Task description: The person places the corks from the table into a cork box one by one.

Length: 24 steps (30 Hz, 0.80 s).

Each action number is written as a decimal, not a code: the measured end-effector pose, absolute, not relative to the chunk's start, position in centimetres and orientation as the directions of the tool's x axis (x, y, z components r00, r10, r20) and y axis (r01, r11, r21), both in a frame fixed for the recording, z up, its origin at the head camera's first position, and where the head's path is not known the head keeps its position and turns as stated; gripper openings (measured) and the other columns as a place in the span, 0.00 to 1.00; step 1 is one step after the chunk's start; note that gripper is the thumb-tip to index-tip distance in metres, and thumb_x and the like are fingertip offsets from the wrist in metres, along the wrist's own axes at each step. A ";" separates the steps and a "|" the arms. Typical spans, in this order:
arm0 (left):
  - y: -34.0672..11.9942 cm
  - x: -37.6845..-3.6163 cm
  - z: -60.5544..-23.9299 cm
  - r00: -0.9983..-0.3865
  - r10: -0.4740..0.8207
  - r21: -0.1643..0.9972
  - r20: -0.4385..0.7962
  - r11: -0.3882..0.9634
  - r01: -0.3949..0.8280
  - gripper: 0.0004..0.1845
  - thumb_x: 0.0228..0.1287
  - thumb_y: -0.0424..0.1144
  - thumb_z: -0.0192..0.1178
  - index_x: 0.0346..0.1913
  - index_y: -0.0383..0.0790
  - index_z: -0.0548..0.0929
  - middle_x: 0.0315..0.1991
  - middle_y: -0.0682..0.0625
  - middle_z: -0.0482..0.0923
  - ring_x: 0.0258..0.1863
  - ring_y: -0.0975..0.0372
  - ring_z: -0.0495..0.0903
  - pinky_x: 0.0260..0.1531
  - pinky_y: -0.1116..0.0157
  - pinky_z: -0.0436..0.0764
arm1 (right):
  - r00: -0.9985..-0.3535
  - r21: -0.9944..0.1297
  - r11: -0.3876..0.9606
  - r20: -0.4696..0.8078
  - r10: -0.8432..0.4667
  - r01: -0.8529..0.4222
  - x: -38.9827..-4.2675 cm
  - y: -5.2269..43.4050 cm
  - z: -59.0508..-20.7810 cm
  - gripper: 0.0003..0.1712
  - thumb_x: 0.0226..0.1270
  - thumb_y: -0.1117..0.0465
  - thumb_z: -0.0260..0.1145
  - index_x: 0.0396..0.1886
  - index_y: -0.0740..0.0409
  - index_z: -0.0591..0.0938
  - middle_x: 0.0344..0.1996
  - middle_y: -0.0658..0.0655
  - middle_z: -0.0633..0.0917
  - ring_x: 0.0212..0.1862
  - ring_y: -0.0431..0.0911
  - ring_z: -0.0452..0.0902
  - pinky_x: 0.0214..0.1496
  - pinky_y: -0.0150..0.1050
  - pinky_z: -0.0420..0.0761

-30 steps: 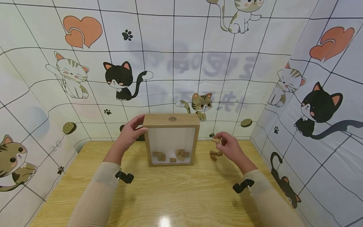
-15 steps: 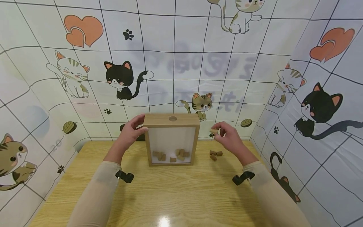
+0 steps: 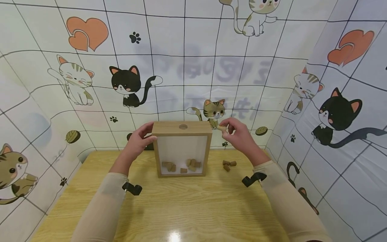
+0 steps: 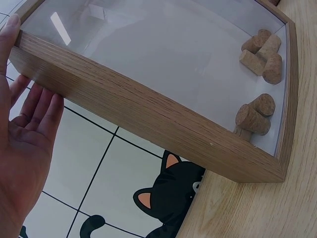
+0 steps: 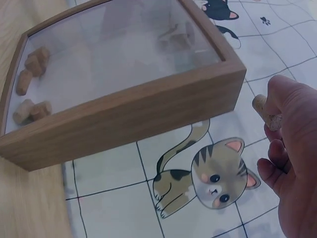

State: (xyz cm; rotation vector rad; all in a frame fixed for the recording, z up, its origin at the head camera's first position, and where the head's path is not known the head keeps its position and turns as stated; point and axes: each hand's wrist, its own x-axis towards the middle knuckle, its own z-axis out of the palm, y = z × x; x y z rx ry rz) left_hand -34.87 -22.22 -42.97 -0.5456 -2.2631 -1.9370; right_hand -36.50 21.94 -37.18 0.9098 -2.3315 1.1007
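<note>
Wooden box (image 3: 196, 129) held, single cork (image 5: 262, 109) pinched.
The box's upper left corner is gripped by the left hand (image 3: 140, 139); enclosed corks (image 3: 192, 164) are seen. Near its upper right corner, the cork is pinched by the right hand (image 3: 240, 136), above loose corks (image 3: 226, 167).

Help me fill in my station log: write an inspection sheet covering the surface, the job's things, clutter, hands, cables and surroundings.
Surface: wood-grain table, with a glare spot near the bottom of the head view.
Job's things: clear-fronted wooden box standing upright, round hole on top; corks inside; loose corks on the table to its right.
Clutter: nothing seen.
Hands: left hand grips the box's upper left corner; right hand pinches a raised cork, apart from the box.
Cables: nothing seen.
Surroundings: cat-printed backdrop behind and at both sides.
</note>
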 end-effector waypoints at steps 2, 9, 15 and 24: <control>-22.2 -34.9 -42.9 -0.928 0.197 0.932 0.316 0.119 0.342 0.37 0.67 0.43 0.69 0.76 0.49 0.66 0.66 0.43 0.71 0.66 0.50 0.71 0.57 0.70 0.78 | -0.694 -0.526 0.457 0.600 -0.398 -0.717 -36.6 21.4 -36.7 0.15 0.69 0.66 0.65 0.51 0.45 0.82 0.32 0.54 0.74 0.34 0.54 0.69 0.32 0.45 0.67; -22.2 -34.8 -42.8 -0.928 0.194 0.928 0.317 0.140 0.346 0.37 0.67 0.43 0.69 0.76 0.49 0.66 0.67 0.44 0.71 0.68 0.47 0.68 0.58 0.69 0.77 | -0.651 -0.494 0.426 0.620 -0.439 -0.758 -37.0 19.8 -35.6 0.13 0.70 0.66 0.65 0.51 0.47 0.82 0.34 0.60 0.75 0.33 0.52 0.66 0.33 0.47 0.67; -22.2 -34.8 -42.7 -0.927 0.197 0.927 0.318 0.141 0.348 0.37 0.67 0.43 0.69 0.76 0.49 0.66 0.68 0.43 0.70 0.68 0.48 0.68 0.58 0.70 0.77 | -0.637 -0.478 0.424 0.614 -0.465 -0.770 -37.2 18.6 -34.5 0.18 0.65 0.71 0.65 0.50 0.47 0.82 0.33 0.55 0.74 0.31 0.50 0.66 0.32 0.46 0.67; -22.3 -34.7 -42.7 -0.927 0.200 0.926 0.319 0.144 0.349 0.37 0.68 0.42 0.68 0.77 0.48 0.65 0.68 0.43 0.70 0.69 0.48 0.68 0.59 0.69 0.77 | -0.623 -0.443 0.439 0.577 -0.528 -0.782 -37.5 16.2 -33.0 0.16 0.68 0.67 0.64 0.51 0.46 0.83 0.28 0.54 0.71 0.29 0.45 0.64 0.33 0.43 0.67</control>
